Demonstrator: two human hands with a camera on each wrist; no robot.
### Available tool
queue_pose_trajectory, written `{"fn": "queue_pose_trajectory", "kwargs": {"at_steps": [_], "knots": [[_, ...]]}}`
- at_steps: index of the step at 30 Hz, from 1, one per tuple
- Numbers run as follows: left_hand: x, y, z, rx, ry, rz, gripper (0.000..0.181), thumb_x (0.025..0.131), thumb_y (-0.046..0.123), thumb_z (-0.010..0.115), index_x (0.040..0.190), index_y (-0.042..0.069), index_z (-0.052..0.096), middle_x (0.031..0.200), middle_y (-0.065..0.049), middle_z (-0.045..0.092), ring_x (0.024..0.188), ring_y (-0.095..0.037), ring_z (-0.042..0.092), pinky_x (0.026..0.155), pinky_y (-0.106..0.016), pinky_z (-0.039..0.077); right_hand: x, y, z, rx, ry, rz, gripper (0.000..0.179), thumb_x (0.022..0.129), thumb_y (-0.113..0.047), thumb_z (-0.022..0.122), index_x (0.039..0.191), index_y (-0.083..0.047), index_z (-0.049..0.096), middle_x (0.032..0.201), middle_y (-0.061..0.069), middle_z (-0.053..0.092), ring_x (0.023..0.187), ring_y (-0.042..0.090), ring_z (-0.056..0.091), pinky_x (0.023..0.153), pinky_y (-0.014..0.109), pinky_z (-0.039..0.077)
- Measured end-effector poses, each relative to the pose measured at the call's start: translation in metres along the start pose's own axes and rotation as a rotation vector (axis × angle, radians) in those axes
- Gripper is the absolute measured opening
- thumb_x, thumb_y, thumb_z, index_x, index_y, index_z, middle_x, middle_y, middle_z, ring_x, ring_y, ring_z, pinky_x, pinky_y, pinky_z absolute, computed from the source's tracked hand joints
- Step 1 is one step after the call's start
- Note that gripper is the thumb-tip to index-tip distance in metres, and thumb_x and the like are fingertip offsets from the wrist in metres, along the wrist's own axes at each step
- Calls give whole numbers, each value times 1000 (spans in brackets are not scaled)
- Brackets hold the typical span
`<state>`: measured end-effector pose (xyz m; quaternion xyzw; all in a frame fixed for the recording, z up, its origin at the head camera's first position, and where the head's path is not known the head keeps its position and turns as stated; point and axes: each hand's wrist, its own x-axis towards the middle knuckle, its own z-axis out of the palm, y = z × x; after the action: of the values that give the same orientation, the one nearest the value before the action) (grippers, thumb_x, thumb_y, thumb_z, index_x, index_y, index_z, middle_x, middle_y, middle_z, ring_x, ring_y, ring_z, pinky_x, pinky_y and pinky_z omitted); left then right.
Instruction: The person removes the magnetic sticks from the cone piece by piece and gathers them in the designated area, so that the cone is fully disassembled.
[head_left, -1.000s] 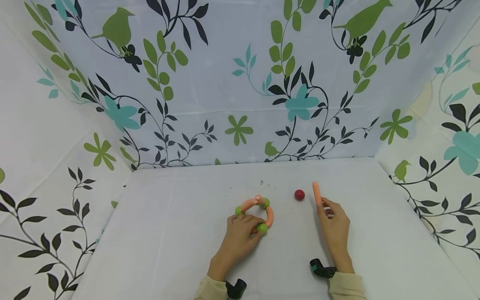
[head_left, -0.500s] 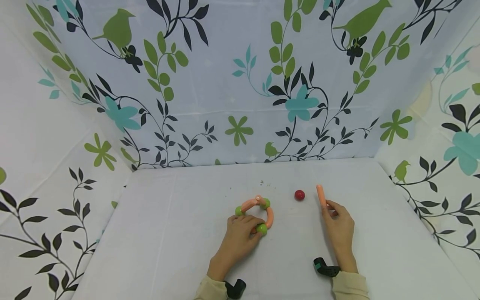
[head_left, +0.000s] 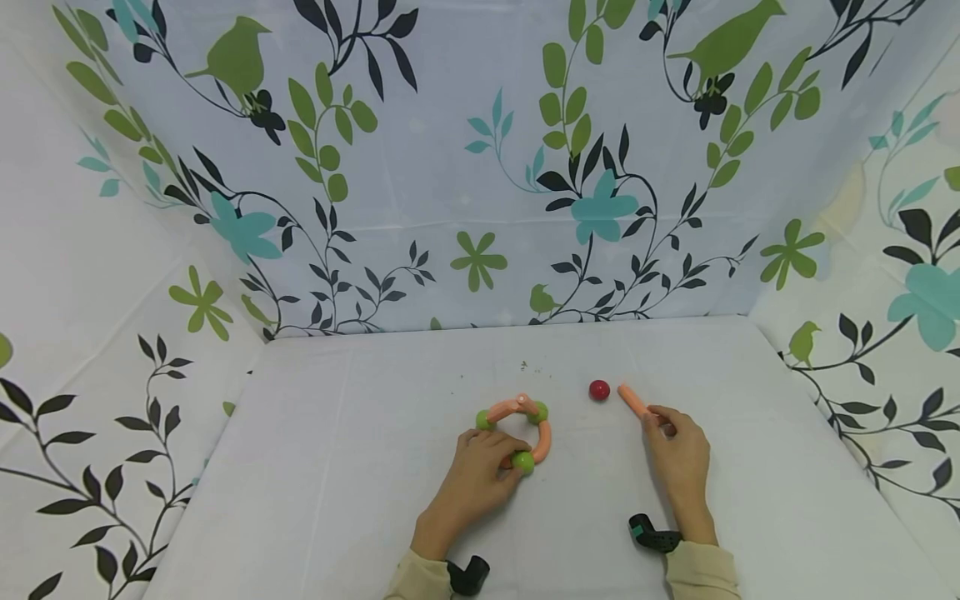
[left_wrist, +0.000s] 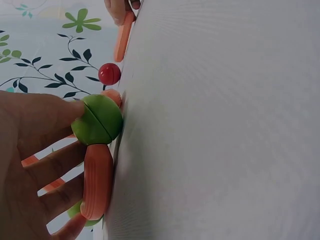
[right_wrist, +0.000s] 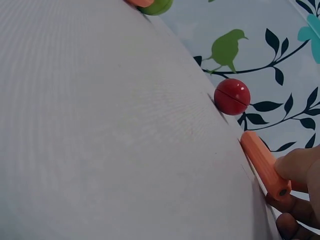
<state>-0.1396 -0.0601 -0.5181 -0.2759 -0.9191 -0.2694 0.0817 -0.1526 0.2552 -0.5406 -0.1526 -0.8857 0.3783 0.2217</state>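
My left hand (head_left: 480, 471) holds a ring of curved orange rods (head_left: 543, 442) and green balls on the white table. Its thumb presses a near green ball (left_wrist: 97, 120), and the other fingers lie behind an orange rod (left_wrist: 97, 180) in the left wrist view. My right hand (head_left: 678, 450) pinches a straight orange stick (head_left: 633, 400) between thumb and fingers. The stick's free end points toward a red ball (head_left: 599, 391), with a small gap between them. In the right wrist view a dark hole shows in the stick's near end (right_wrist: 283, 192).
The white table (head_left: 360, 467) meets a leaf-and-bird printed cloth (head_left: 420, 167) at its back edge, and printed cloth also hangs along the sides. Small dark specks (head_left: 524, 365) mark the table behind the ring. Black wrist devices (head_left: 468, 575) sit on both wrists.
The stick in my right hand first shifted a little right, then swung its far end left toward the red ball. My left hand and the ring moved slightly nearer. The red ball stayed put.
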Motion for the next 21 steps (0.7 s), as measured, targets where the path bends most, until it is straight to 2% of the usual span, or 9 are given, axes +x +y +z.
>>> {"fn": "queue_pose_trajectory", "kwargs": {"at_steps": [7,21], "knots": [[0,-2,2,-23,-20,-7,27,88,34,84,112,25,73,108,13,74,112,-12,64,111,-52,39,2,6,5,-20,4,-21,23,96,-12,72,115,0,76,99,20,73,90,33,62,76,39,41],[0,-6,4,-35,-20,5,21,88,24,83,107,26,73,100,13,71,97,-8,60,113,-54,38,2,6,8,-87,-32,-31,27,94,-15,74,117,-1,74,91,17,69,75,26,46,68,36,29]]}}
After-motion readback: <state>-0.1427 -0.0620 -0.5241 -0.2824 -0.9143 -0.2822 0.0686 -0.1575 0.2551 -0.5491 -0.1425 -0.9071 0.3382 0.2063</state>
